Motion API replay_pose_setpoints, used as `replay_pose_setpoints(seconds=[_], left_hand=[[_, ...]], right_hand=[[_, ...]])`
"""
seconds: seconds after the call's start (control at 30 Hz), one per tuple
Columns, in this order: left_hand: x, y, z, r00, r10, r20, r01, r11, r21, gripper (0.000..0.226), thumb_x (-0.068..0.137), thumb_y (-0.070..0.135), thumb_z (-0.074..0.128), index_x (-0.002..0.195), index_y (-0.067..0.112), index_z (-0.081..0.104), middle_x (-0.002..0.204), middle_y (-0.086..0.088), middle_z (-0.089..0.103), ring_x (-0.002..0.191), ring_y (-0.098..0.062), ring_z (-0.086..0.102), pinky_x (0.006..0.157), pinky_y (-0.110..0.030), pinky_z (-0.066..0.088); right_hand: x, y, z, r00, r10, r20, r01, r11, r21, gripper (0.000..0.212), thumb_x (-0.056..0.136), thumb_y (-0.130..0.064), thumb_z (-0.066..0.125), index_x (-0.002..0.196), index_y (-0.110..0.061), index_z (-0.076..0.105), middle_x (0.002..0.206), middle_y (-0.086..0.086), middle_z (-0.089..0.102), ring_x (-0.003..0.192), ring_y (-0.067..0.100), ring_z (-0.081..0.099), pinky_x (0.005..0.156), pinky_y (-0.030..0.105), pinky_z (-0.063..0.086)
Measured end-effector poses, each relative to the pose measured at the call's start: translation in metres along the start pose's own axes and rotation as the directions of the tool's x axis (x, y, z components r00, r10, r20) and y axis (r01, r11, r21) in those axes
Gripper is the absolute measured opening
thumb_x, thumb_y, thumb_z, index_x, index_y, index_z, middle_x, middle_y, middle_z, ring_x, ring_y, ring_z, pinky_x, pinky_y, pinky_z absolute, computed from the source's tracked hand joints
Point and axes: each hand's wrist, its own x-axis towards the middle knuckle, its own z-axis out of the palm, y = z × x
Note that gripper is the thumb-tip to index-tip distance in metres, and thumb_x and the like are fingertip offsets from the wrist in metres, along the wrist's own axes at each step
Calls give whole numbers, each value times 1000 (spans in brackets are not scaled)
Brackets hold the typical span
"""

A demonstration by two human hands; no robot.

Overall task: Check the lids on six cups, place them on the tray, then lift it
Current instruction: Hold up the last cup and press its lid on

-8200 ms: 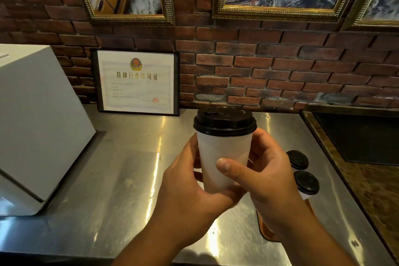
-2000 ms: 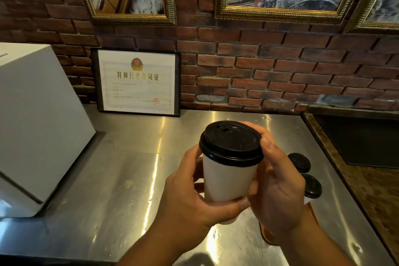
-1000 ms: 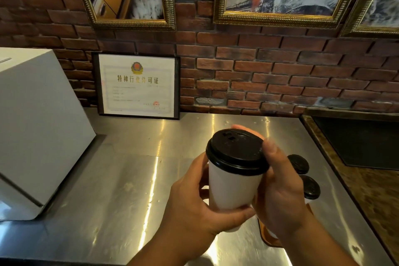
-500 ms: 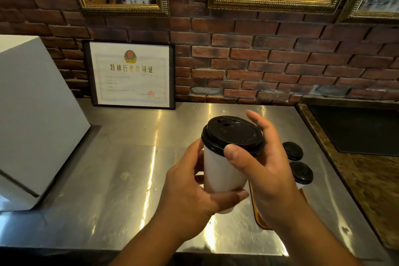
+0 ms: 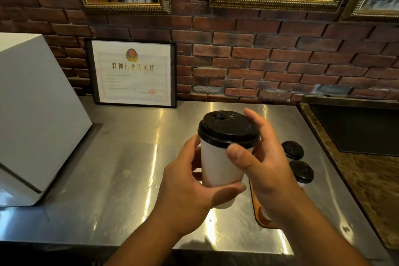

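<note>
I hold a white paper cup (image 5: 218, 168) with a black lid (image 5: 227, 128) upright above the steel counter. My left hand (image 5: 187, 185) wraps the cup's lower body from the left. My right hand (image 5: 262, 166) grips the lid's rim, thumb in front and fingers behind. Behind my right hand, two more lidded cups (image 5: 292, 149) (image 5: 301, 171) stand on an orange-brown tray (image 5: 255, 207), which my right wrist mostly hides.
A large white box (image 5: 36, 114) fills the counter's left side. A framed certificate (image 5: 132, 72) leans on the brick wall. A dark stone counter with a black recess (image 5: 356, 129) adjoins on the right. The steel counter's front edge (image 5: 86, 242) is close below.
The cup has stayed in both hands, dropping a little lower than 8 s ago. My right hand shifted from the cup's side up onto the lid rim, its thumb now in front.
</note>
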Motion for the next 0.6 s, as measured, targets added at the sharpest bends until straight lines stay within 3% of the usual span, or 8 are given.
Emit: replay_pose_setpoints(seconds=[0.13,0.3,0.37,0.43,0.6], left_hand=[[4,4,-2,1000,19,-18,-19,1000,19,95,58,85,81,140,56,44,130,30,63,117,2,64,79,-13,58],[4,3,8,999,42,-14,-40,996,80,89,63,76,82,139,58,42,130,33,61,119,5,61,78,-9,55],[4,2,12,999,34,-10,-33,996,78,93,59,85,79,140,59,41,130,35,60,119,7,60,78,-9,55],[4,3,16,1000,30,-6,-29,995,97,97,55,89,77,140,63,39,128,38,60,119,11,58,75,-6,53],[5,2,30,999,51,-4,-50,989,142,91,61,69,86,139,64,41,126,38,60,118,13,57,70,-2,49]], right_hand=[[-3,6,-4,1000,-10,28,10,1000,22,86,61,-61,93,137,-38,59,127,-6,73,120,16,70,84,24,62],[-6,12,-14,1000,-29,5,29,1000,9,65,65,-42,93,125,-44,68,123,-7,75,116,15,72,81,27,63],[-6,13,-20,999,-39,1,39,999,-5,65,65,-37,92,125,-43,68,123,-6,75,117,16,72,83,29,64],[-6,14,-26,999,-50,-5,50,998,-24,67,63,-36,94,124,-45,69,123,-6,75,117,16,71,86,32,64],[-6,16,-40,999,-32,-11,32,999,-8,73,58,-54,98,124,-48,68,123,-7,75,118,16,71,87,34,64]])
